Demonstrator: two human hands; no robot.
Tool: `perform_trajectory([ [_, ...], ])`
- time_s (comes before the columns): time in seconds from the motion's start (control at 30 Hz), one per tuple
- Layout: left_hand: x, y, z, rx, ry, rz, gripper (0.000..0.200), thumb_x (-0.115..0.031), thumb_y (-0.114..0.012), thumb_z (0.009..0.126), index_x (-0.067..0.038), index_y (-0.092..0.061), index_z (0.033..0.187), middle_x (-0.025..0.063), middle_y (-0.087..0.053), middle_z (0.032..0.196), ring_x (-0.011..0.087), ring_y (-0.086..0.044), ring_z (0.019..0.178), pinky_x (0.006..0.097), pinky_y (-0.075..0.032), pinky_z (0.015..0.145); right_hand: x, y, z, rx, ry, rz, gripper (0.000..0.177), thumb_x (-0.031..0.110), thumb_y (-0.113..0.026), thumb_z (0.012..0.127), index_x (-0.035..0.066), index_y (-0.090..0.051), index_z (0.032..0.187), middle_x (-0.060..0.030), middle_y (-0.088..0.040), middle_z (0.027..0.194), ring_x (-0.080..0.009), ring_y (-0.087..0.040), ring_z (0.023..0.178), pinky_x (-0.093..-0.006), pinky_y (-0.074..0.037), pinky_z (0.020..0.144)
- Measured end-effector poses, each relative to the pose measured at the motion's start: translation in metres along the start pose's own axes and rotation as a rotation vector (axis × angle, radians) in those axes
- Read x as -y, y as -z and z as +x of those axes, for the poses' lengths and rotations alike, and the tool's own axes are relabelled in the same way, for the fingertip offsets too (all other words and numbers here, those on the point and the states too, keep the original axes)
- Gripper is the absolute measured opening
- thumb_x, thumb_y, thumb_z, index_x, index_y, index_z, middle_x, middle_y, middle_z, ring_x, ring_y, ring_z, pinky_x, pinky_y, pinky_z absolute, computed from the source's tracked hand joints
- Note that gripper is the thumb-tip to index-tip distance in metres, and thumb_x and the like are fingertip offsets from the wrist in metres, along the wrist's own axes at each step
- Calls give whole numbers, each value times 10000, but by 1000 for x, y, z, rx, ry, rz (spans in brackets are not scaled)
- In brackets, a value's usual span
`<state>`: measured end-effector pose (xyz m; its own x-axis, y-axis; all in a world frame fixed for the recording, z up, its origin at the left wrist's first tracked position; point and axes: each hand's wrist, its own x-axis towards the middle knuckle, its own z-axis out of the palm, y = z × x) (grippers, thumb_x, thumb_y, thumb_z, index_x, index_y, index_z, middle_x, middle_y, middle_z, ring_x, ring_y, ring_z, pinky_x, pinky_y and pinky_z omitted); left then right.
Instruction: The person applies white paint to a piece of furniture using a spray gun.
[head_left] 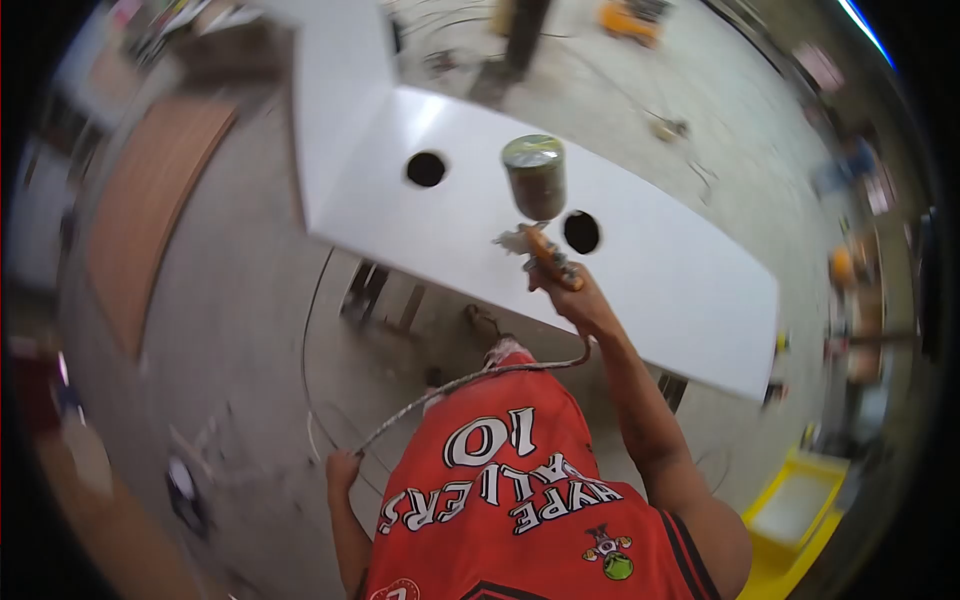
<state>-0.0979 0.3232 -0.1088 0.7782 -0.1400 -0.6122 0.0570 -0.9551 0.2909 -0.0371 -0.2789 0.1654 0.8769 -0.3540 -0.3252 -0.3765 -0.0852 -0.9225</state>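
My right hand (582,302) is wrapped round the handle of a paint spray gun (545,258) with a metal cup (536,180) on top. The gun is over a white panel (660,280) that has two dark round holes, one of them just right of the cup. From the gun's handle a hose (450,387) runs across the front of my red jersey (500,480) to my left hand (343,468). That hand is closed on the hose, low at my left side. Whether spray leaves the nozzle I cannot make out.
A second white panel (345,80) adjoins the far left end of the first. On the left a brown wooden panel (160,210) stands near the grey floor (230,330). A yellow container (795,510) is at lower right, an orange machine (632,20) at the back. Hose loops cross the floor.
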Motion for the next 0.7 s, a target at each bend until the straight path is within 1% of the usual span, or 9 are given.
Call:
perform_trajectory([
  [0.03, -23, 10, -37, -22, 81, -158, 435, -418, -723, 852, 15, -694, 822, 271, -650, 803, 458, -620, 782, 519, -477, 691, 4, -6, 10, 28, -64, -136, 341, 322, -669, 975, -13, -700, 916, -45, -673, 831, -132, -573, 790, -319, -463, 743],
  [0.13, -38, -13, -116, -131, 205, -227, 405, -366, -726, 851, 23, -666, 750, 264, -607, 708, 466, -591, 678, 503, -445, 607, 9, -40, 38, 165, -92, -282, 380, 365, -678, 954, -4, -689, 862, -49, -660, 803, -150, -561, 763, -328, -451, 714],
  [0.3, -121, -61, -218, -250, 457, -341, 376, -330, -728, 853, 22, -661, 739, 257, -577, 662, 420, -545, 591, 481, -417, 575, -7, -64, 93, 411, -140, -322, 371, 371, -679, 944, 13, -685, 845, -24, -574, 717, -139, -496, 687, -325, -397, 629],
  [0.37, -154, -79, -236, -278, 546, -379, 367, -319, -733, 853, 21, -658, 736, 251, -564, 641, 399, -520, 556, 475, -408, 563, -11, -79, 117, 466, -89, -316, 355, 360, -673, 947, 14, -682, 865, -20, -571, 712, -139, -489, 682, -327, -390, 615],
  [0.43, -186, -97, -241, -295, 650, -433, 359, -297, -739, 854, 26, -648, 726, 247, -538, 615, 361, -484, 522, 469, -397, 552, -26, -88, 145, 504, -160, -390, 347, 340, -665, 951, -3, -668, 895, -64, -619, 729, -180, -528, 684, -361, -432, 642],
  [0.5, -219, -106, -249, -316, 679, -447, 362, -270, -733, 863, 44, -623, 720, 235, -508, 596, 320, -450, 514, 459, -390, 549, -61, -97, 169, 370, 138, -355, 338, 314, -652, 955, -22, -649, 921, -121, -651, 746, -232, -547, 669, -403, -457, 662],
  [0.53, -233, -113, -251, -327, 743, -521, 370, -262, -728, 869, 57, -608, 723, 228, -489, 590, 299, -425, 519, 454, -386, 549, -57, -99, 172, 343, 142, -401, 324, 293, -640, 959, -30, -642, 946, -158, -659, 767, -261, -574, 671, -414, -473, 682],
  [0.6, -261, -119, -254, -353, 809, -616, 388, -242, -714, 882, 86, -568, 736, 207, -440, 578, 249, -358, 543, 442, -377, 549, -59, -103, 176, 353, 152, -322, 321, 290, -637, 960, -30, -649, 956, -157, -672, 785, -264, -597, 693, -405, -483, 696],
  [0.7, -287, -124, -248, -386, 829, -632, 387, -241, -718, 881, 90, -571, 745, 241, -459, 597, 286, -352, 541, 448, -380, 552, -65, -111, 190, 394, 170, -203, 307, 275, -633, 956, -28, -673, 986, -163, -695, 830, -253, -658, 780, -382, -507, 757],
])
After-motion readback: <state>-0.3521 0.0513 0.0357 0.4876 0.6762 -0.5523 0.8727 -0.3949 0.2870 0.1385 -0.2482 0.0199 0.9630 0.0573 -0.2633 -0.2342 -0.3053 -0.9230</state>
